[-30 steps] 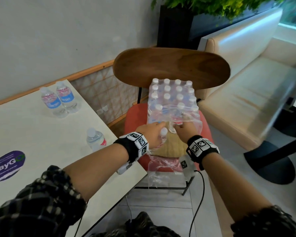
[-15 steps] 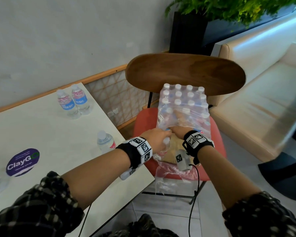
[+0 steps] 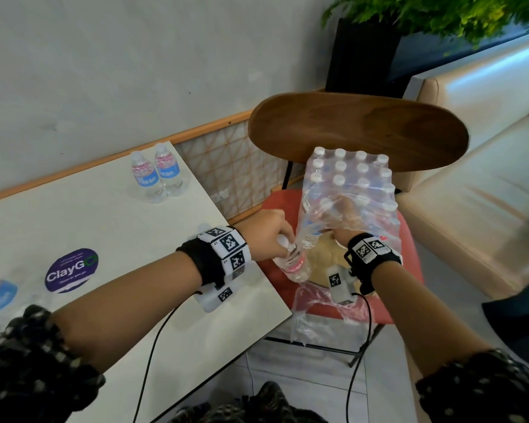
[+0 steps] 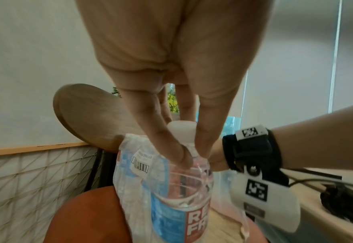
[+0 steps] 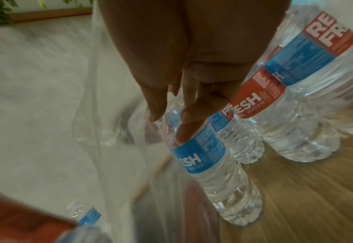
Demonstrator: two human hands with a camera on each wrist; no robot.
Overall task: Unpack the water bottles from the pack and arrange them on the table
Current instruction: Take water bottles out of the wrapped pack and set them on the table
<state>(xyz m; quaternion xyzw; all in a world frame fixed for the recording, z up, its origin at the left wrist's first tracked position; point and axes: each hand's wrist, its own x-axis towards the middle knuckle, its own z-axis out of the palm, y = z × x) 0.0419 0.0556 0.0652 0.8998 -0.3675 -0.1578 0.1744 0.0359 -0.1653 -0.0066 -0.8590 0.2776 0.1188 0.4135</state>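
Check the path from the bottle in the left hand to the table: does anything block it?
Nothing visible does. The left hand holds the bottle by its neck beside the table edge, already outside the pack's plastic wrap.

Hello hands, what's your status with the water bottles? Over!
Left hand pinches one bottle by its neck, clear of the pack. Right hand inside the wrap, grips another bottle. Two bottles on table.
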